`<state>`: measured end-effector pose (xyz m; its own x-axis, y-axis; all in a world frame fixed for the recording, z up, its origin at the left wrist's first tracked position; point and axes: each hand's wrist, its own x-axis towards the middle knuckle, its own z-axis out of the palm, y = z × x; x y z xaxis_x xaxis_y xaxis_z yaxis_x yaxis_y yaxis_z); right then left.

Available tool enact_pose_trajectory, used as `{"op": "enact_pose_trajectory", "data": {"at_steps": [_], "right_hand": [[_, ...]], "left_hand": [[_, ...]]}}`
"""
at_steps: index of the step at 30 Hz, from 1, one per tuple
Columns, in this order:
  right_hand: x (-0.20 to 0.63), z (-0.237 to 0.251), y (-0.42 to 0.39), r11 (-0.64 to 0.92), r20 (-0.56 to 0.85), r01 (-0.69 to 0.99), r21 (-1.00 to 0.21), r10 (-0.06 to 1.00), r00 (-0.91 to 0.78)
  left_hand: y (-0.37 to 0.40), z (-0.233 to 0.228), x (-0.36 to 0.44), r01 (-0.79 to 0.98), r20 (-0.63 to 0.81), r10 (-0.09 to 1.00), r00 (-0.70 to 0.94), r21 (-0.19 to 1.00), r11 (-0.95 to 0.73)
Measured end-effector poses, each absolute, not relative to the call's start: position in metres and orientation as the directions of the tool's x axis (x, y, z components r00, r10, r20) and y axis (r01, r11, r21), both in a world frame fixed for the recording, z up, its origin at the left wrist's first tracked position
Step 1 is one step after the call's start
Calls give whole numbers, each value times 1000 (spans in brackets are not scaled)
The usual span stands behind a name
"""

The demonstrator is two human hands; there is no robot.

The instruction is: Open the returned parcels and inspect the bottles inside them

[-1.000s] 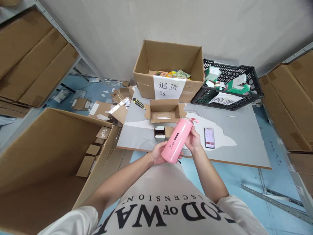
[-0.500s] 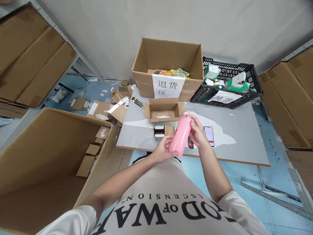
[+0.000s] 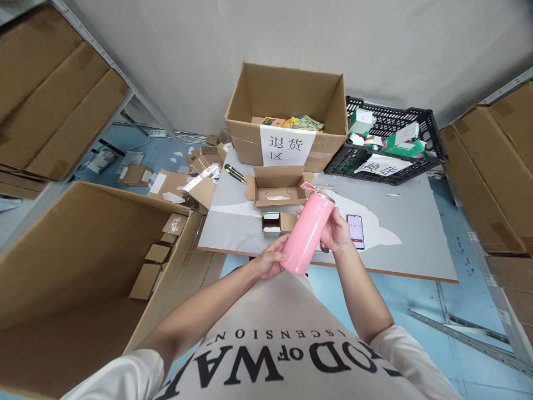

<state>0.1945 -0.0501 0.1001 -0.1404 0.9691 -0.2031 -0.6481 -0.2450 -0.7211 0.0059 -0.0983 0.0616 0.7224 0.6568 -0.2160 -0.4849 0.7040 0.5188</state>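
Holding a pink bottle (image 3: 308,234) in both hands, I see it tilted over the near edge of a grey table (image 3: 416,239), its base toward my body and its lidded top pointing away and up to the right. My left hand (image 3: 270,262) is closed around the lower end of the bottle, fingers wrapped under it. My right hand (image 3: 338,230) grips the upper part from the right side, fingers curled behind the bottle near the lid, where a small pink loop sticks out. Just to the right of my right hand, a phone (image 3: 356,230) lies flat on the table with its screen lit. Just beyond my left hand sits a small open carton (image 3: 278,222), and past that, a shallow open cardboard box (image 3: 277,188) with its flaps spread. Farther away from both hands, a yellow-and-black utility knife (image 3: 235,174) lies to the left of that box. At the far end of the table, a tall cardboard box (image 3: 287,114) bears a white paper sign with Chinese characters and holds a few coloured packets. To its right, well beyond my right hand, a black plastic crate (image 3: 389,147) holds white and green packages. Well to the left of my left hand, a large open carton (image 3: 83,266) stands on the floor with flat cardboard pieces inside.
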Motion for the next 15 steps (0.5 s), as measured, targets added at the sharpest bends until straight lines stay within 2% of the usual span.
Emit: {"op": "enact_pose_trajectory", "data": {"at_steps": [4, 7, 9, 11, 13, 15], "right_hand": [[190, 102, -49, -224, -154, -663, -714, 974, -164], [191, 100, -47, -187, -153, -636, -749, 982, -109], [194, 100, -46, -174, -173, -596, -784, 983, -60], [198, 101, -45, -171, -198, -529, -831, 980, -5], [201, 104, -44, -175, -216, -452, -875, 976, 40], [202, 107, -43, -183, -223, -387, -904, 973, 61]], "left_hand": [[-97, 64, 6, -474, -179, 602, 778, 461, 750], [-95, 61, 7, -460, -221, 612, 760, 482, 745], [-93, 59, 8, -470, -254, 680, 688, 557, 685], [-92, 58, 8, -457, -263, 777, 572, 685, 567], [-93, 59, 9, -379, -245, 850, 466, 813, 442], [-95, 60, 9, -269, -236, 878, 416, 890, 367]]}}
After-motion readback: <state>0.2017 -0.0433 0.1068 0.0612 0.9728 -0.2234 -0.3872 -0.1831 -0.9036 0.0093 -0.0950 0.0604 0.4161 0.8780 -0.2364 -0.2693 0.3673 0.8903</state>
